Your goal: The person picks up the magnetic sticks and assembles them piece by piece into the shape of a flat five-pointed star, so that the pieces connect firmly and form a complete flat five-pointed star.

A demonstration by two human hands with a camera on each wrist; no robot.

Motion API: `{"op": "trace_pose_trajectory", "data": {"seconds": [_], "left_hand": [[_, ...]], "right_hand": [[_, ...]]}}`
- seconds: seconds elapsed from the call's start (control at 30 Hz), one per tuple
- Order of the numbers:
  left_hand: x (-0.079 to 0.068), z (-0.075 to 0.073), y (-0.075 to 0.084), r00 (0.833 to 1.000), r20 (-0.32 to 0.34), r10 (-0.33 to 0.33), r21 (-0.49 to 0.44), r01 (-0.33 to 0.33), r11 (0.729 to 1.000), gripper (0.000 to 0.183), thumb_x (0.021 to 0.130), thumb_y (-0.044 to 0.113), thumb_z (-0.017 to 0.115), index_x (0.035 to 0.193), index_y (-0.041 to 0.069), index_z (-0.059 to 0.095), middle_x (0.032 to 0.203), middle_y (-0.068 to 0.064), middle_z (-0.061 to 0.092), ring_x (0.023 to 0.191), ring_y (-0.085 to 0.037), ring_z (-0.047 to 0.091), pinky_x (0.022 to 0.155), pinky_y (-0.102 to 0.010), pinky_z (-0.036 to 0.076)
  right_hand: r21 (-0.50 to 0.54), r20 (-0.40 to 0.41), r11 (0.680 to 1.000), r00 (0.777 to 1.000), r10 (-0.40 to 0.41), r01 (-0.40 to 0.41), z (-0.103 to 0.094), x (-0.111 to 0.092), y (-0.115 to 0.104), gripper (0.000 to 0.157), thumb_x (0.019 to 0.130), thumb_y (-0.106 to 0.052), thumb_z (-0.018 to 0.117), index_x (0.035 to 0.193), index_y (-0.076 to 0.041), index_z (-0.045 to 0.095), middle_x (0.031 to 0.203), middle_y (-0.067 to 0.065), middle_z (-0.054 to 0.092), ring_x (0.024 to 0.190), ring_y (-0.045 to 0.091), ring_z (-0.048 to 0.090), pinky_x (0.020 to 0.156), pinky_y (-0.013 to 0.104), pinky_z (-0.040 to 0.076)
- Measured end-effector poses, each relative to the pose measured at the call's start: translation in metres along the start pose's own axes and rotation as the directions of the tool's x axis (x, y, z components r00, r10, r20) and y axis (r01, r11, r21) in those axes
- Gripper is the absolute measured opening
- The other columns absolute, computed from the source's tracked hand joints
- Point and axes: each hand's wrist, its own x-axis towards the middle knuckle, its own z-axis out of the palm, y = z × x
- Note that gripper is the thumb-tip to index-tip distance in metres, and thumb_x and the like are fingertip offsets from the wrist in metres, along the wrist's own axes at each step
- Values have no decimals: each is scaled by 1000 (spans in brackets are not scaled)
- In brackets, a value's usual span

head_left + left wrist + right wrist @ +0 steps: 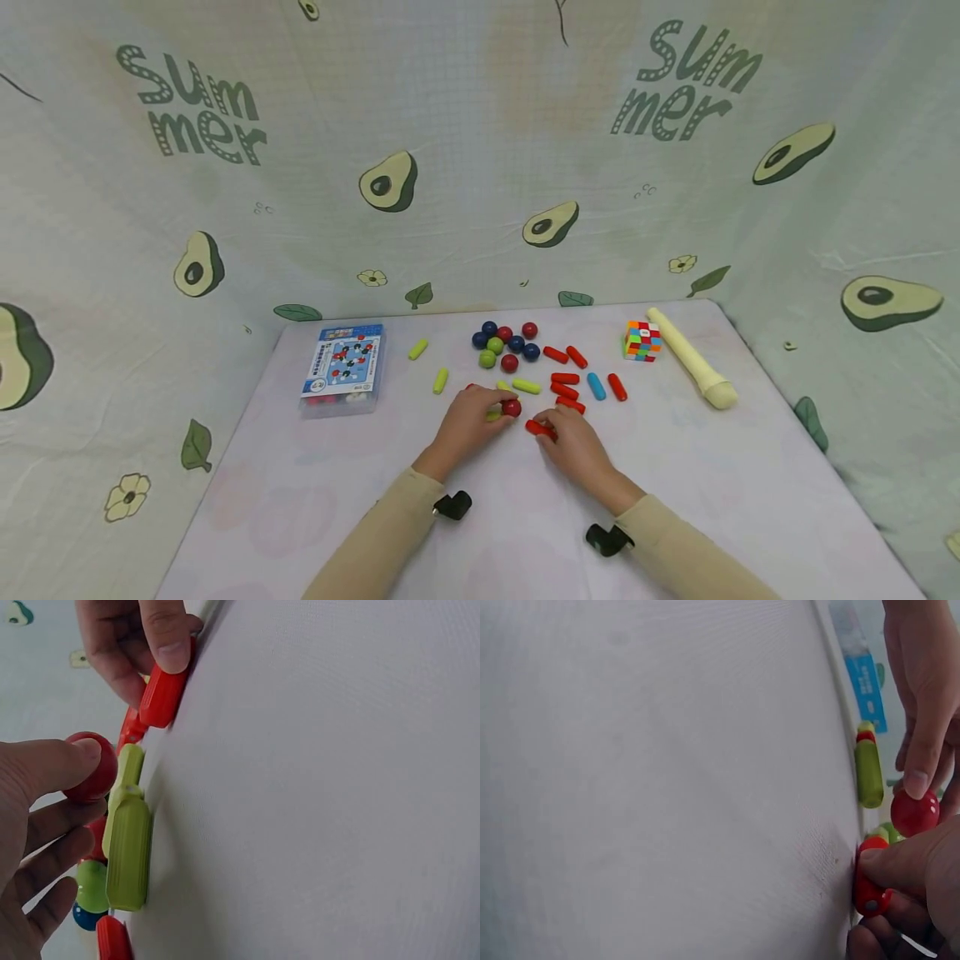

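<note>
Between thumb and fingers, my left hand (pixel 467 423) pinches a red ball (pixel 512 407); in the left wrist view the ball (pixel 105 777) sits above the tabletop. My right hand (pixel 577 447) grips one end of a red rod (pixel 537 428), low over the table just right of the ball. The right wrist view shows its thumb along the rod (pixel 866 889). Yellow-green rods (pixel 129 859) lie beside the left hand, partly hidden by it in the head view. Several more red rods (pixel 565 378) lie beyond the right hand, with one blue rod (pixel 596 386) among them.
Farther back is a cluster of dark blue balls (pixel 490 328), green balls (pixel 487 358) and red balls (pixel 529 330). A molecule-model box (pixel 342 371) lies at the left. To the right are a puzzle cube (pixel 642 342) and a long cream-coloured bat-shaped object (pixel 693 360).
</note>
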Motion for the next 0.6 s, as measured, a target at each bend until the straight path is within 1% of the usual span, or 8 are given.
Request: {"op": "trace_pose_trajectory", "data": {"seconds": [0.13,0.3,0.47,0.6], "left_hand": [[-1,1,7,1000,-14,13,48,-13,999,40,90,36,79,128,31,72,113,11,73,105,-14,61,97,-38,47],[-2,2,13,999,-26,37,100,-34,994,38,88,36,81,126,31,74,107,13,74,97,-13,57,89,-34,44],[-1,5,14,997,-36,75,144,-69,987,38,87,37,82,124,32,75,99,13,73,90,-12,54,82,-31,41],[0,9,12,996,-28,83,167,-77,983,38,86,37,83,123,32,75,96,15,72,88,-11,52,80,-30,40]], "right_hand": [[1,-5,1000,1000,7,-7,0,-2,1,26,86,-13,82,111,-12,73,93,-2,61,83,13,55,75,30,53],[10,-14,1000,1000,13,-13,0,-5,2,26,86,-13,82,111,-11,73,92,-2,60,81,12,54,73,30,52],[27,-25,1000,1000,12,-11,1,-6,5,26,86,-12,82,110,-12,72,93,-3,60,82,12,54,74,30,53],[33,-33,999,999,8,-7,1,-6,6,26,86,-12,82,111,-13,72,93,-3,60,83,13,54,75,31,53]]}}
